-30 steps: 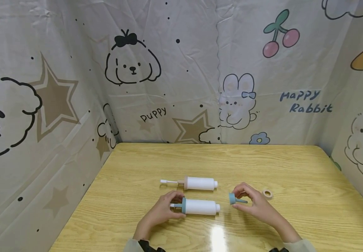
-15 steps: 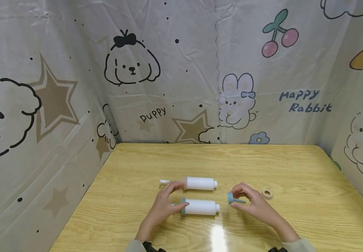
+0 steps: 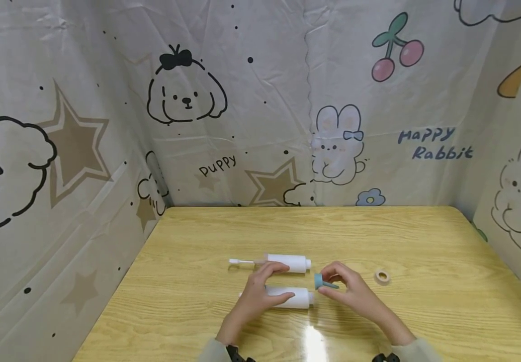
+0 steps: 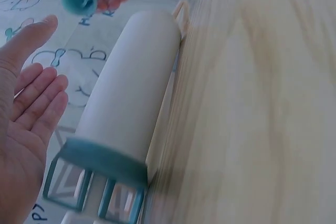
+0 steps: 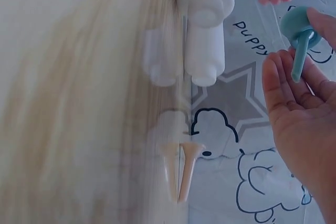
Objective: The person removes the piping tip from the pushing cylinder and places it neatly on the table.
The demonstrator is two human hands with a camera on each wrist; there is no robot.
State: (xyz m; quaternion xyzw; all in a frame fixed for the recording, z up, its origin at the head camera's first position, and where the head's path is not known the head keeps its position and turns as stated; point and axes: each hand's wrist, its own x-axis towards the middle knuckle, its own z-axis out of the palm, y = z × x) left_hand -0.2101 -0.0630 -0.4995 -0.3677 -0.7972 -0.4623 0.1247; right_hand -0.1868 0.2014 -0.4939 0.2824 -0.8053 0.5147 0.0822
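A white cylindrical bottle [image 3: 300, 297] lies on its side at the near side of the table, its small neck pointing right. At its left end is a teal collar [image 4: 105, 160] with open frame-like legs, hidden behind my left hand in the head view. My left hand [image 3: 260, 290] hovers around the bottle, thumb and fingers spread apart; I cannot tell whether it touches. To the right of the bottle's neck, my right hand [image 3: 350, 287] pinches a teal cap [image 3: 318, 281] with a thin stem, held above the table.
Behind lies a second white bottle [image 3: 294, 263] with a beige collar and a thin white rod [image 3: 240, 261] extending left. A small beige ring [image 3: 381, 282] rests on the wooden table [image 3: 423, 241] at the right. Printed cloth walls [image 3: 260, 100] enclose the back and sides.
My left hand has let go of the teal collar and moved right over the bottle. The right hand has carried the teal cap leftward, closer to the bottle's neck.
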